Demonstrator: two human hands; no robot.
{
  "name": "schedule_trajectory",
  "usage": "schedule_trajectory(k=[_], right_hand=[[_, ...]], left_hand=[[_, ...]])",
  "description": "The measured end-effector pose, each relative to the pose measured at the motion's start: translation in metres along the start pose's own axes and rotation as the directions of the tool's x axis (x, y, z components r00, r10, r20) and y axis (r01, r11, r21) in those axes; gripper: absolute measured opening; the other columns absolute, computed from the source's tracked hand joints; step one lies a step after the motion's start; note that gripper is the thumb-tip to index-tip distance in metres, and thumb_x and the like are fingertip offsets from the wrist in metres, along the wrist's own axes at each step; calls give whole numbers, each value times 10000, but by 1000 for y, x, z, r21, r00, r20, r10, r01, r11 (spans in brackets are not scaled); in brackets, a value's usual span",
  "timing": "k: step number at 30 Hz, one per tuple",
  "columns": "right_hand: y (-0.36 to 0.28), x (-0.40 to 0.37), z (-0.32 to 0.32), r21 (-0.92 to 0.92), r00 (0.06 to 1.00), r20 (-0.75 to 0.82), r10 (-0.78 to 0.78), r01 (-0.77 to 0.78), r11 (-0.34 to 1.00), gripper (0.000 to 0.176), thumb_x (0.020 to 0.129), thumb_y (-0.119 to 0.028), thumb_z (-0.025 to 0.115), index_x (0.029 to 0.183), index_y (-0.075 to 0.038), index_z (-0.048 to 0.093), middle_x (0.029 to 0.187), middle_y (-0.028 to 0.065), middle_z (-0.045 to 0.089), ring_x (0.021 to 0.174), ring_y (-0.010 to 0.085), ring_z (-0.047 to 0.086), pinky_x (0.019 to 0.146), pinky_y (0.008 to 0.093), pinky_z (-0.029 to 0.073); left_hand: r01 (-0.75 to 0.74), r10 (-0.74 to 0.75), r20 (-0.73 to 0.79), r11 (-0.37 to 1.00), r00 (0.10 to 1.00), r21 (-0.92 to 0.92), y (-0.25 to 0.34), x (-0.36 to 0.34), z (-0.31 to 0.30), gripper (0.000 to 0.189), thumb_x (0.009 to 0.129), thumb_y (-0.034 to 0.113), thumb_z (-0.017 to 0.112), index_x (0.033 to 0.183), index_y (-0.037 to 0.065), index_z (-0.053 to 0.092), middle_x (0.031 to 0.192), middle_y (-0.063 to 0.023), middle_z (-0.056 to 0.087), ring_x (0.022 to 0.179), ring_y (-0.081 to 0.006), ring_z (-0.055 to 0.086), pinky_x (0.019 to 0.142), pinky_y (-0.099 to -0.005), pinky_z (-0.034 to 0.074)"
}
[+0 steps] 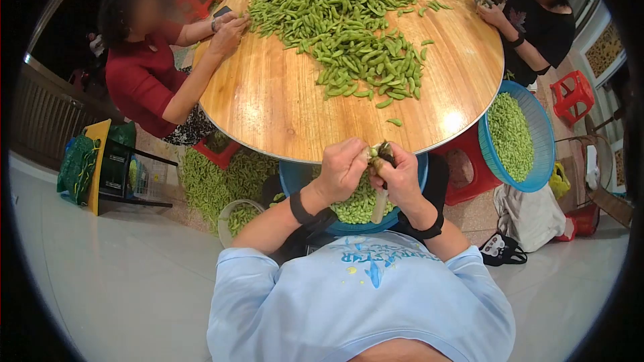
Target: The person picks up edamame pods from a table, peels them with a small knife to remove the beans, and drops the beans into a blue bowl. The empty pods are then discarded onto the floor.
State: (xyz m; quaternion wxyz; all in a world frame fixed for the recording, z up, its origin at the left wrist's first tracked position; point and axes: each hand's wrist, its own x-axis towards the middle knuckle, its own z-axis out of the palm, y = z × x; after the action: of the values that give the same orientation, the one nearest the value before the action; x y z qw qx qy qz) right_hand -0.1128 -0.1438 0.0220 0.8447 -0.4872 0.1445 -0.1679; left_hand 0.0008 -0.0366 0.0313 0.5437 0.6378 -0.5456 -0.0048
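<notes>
Just beyond the table's near edge, my left hand and my right hand meet with fingers curled. A green bean pod is pinched in the left fingertips, partly hidden. My right hand is closed round a tool with a pale handle, which sticks down below the palm; something dark shows at its thumb. Under both hands sits a blue basin of shelled green beans. One loose pod lies on the table close ahead of my hands.
A round wooden table bears a big heap of pods. People sit at its left and right. More pods cover the floor at left, beside a bowl. At right stand a blue basket of beans and a red stool.
</notes>
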Motion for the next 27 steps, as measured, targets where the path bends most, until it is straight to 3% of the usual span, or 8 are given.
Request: schedule_trajectory(k=[3, 5, 8, 9, 11, 14, 19, 27], right_hand=[[-1, 3, -14, -167, 996, 38, -77, 83, 982, 54, 859, -49, 571, 875, -10, 537, 595, -5, 497, 477, 60, 452, 429, 214, 339], [4, 4, -24, -298, 990, 73, -121, 138, 945, 61, 854, -49, 583, 877, -12, 541, 605, -17, 490, 490, 46, 439, 438, 208, 331], [1, 5, -30, -191, 990, 138, 6, 21, 981, 79, 841, -49, 604, 891, -12, 554, 621, -30, 491, 531, 31, 443, 467, 201, 346], [1, 6, -29, -276, 995, 93, -30, 55, 960, 97, 836, -57, 615, 896, -10, 555, 637, -31, 503, 546, 38, 453, 480, 208, 357], [2, 9, -28, -361, 996, 58, -64, 81, 929, 114, 832, -65, 626, 900, -7, 556, 653, -31, 515, 562, 45, 463, 493, 216, 368], [7, 9, -28, -524, 985, -15, -173, 139, 840, 164, 810, -81, 652, 903, 0, 544, 668, 21, 541, 571, 86, 485, 509, 253, 395], [9, 11, -22, -770, 829, 160, -536, 445, 458, 153, 760, -15, 639, 877, 10, 544, 673, 134, 531, 553, 229, 557, 528, 334, 440], [-3, -2, -17, -774, 836, 265, -480, 481, 412, 211, 746, 30, 648, 944, 26, 574, 729, 147, 548, 605, 301, 565, 553, 356, 458]], left_hand=[[355, -346, 80, 894, 935, -273, -3, 2, -1, 175, 890, 122, 547, 798, -26, 568, 603, -81, 491, 531, -174, 490, 508, -346, 391], [748, -590, 478, 389, 650, -537, -16, -2, -7, 185, 910, 129, 539, 841, -37, 583, 583, -60, 480, 556, -116, 488, 516, -324, 407], [810, -630, 517, 370, 579, -455, -12, -1, -9, 191, 946, 138, 516, 902, -23, 607, 669, 10, 531, 585, -82, 487, 529, -243, 402], [808, -631, 513, 372, 581, -457, -10, -1, -9, 191, 946, 138, 516, 902, -23, 607, 669, 10, 531, 585, -82, 487, 529, -243, 402], [577, -512, 315, 799, 799, -166, -5, -4, -6, 162, 936, 109, 508, 935, -25, 600, 691, -38, 552, 612, -122, 526, 566, -266, 429], [311, -288, 226, 947, 931, -75, 5, -5, -2, 147, 914, 73, 503, 969, -33, 590, 735, -100, 560, 630, -174, 548, 584, -298, 444], [326, -303, 303, 945, 903, -26, 3, -8, -6, 197, 876, 44, 503, 1037, -33, 584, 816, -179, 576, 713, -289, 584, 642, -347, 466], [409, -384, 238, 910, 892, -65, 7, -10, -10, 297, 834, -4, 503, 1122, -49, 445, 748, -202, 579, 713, -376, 603, 628, -407, 459]])
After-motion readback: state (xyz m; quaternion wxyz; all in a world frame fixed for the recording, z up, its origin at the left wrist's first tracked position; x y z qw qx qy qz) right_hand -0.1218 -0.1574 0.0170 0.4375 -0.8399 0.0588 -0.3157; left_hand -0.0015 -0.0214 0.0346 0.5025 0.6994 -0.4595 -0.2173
